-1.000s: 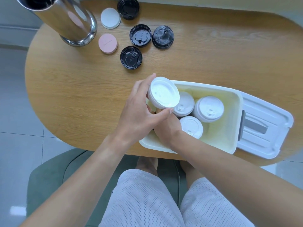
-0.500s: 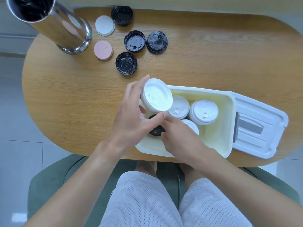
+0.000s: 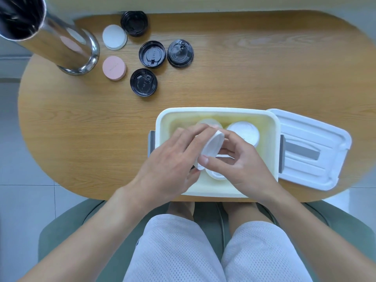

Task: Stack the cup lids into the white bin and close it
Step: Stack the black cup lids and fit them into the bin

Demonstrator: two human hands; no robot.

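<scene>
A white cup lid (image 3: pixel 212 148) is being held tilted on edge over the open white bin (image 3: pixel 215 113), above its near left part. It is being gripped by the left hand (image 3: pixel 173 161), whose fingers are curled along its far side with the thumb at its near rim. The right hand (image 3: pixel 242 163) is being kept just beside it, thumb and forefinger pinching toward the lid's right edge; whether they are truly closing on it cannot be told. More white lids are lying inside the bin: one stack (image 3: pixel 245 132) at the far right, one partly hidden (image 3: pixel 209 122) behind the fingers, and one (image 3: pixel 216 175) below the hands. The bin's white cover (image 3: pixel 313 149) is lying flat to the right, touching the bin's side. The bin is being carried by a wooden oval worktop (image 3: pixel 244 68). Well apart, at the far left, four black lids (image 3: pixel 143 82) (image 3: pixel 152 54) (image 3: pixel 180 53) (image 3: pixel 134 23), a pink disc (image 3: pixel 114 68) and a white disc (image 3: pixel 114 37) are lying near a steel tumbler (image 3: pixel 50 37).
</scene>
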